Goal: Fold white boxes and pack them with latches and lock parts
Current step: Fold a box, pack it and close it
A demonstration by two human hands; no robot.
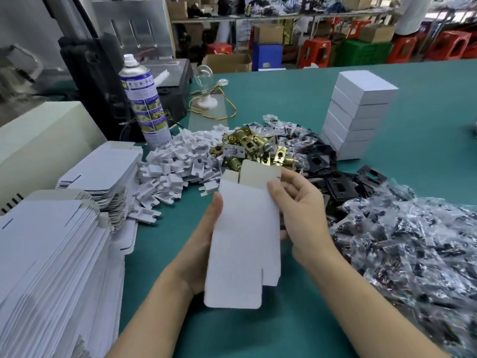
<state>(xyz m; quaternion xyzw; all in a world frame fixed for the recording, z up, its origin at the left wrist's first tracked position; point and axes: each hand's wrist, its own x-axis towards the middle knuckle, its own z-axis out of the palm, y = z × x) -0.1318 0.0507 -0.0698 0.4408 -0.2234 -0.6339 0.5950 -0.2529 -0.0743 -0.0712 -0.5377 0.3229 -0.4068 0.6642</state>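
Left hand (204, 244) and right hand (299, 215) grip the box (245, 236) mid-frame, fingers (275, 195) clamped on its edges; squeezing opposite creases evenly should open it.

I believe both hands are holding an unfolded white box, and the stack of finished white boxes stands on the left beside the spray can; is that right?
Not quite. The head view shows the stack of finished white boxes on the right of the table, far from the spray can. The left hand and right hand do hold the unfolded white box.
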